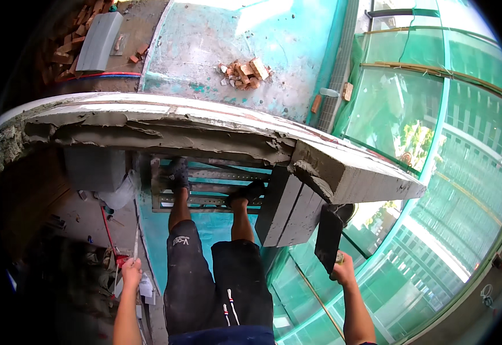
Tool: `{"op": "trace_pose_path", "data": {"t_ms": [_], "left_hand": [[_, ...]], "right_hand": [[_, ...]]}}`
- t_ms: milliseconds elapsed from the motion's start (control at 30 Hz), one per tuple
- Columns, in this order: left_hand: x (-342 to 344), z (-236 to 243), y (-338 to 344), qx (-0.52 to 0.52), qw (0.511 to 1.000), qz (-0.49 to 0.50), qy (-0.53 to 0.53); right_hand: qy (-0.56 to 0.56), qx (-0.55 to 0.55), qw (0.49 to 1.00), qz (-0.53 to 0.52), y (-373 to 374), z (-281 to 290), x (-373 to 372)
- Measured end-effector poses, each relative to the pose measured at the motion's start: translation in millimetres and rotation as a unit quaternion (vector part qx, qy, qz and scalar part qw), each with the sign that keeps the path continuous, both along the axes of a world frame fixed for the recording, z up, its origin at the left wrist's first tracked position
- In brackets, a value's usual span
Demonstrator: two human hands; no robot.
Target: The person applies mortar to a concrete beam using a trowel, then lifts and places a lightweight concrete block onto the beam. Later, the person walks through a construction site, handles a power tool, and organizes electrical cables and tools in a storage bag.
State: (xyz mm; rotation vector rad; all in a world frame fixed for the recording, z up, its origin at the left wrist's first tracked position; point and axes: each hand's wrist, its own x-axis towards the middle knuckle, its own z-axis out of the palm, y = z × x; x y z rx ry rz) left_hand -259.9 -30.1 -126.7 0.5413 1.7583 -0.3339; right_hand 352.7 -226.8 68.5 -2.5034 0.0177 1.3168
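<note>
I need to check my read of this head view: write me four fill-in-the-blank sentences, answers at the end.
1. The trowel is held in the person's ____ hand, left or right.
2. Seen from where the person stands, the pile of broken bricks lies on the ____ side of the wall, near or far.
3. The colour of the netting at the right of the picture is ____.
4. The colour of the person's shorts is ____.

Missing words: right; far; green; black.

Trowel handle: mostly hidden by right fingers
Left hand: palm hidden behind curled fingers
Forearms: cut off below the fingers
</note>
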Motion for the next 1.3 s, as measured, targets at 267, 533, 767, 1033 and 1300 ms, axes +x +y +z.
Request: {"op": "trace_pose_path", "data": {"t_ms": [267, 533, 767, 1033, 1300], "left_hand": [[-4.2, -13.9, -16.1, -0.003, 0.999, 0.031, -0.014], [-22.7, -27.1, -39.3, 0.015, 0.995, 0.091, -0.035], [-28.4, -14.8, -95.9, 0.003, 0.992, 0.127, 0.028], [8.3, 1.6, -211.4, 0.02, 0.974, 0.216, 0.071], [76.1, 26.8, -263.1, 0.004, 0.956, 0.289, 0.049]], "right_hand": [[0.018, -0.017, 0.996, 0.088, 127.6, 93.9, 8.5], [0.137, -0.066, 0.987, 0.058, 271.3, 132.3, 47.5], [0.221, -0.246, 0.868, 0.369, 352.8, 83.2, 98.9], [0.374, -0.395, 0.72, 0.432, 406.9, 2.2, 142.0], [0.296, -0.41, 0.597, 0.623, 392.9, -84.9, 188.8]]}}
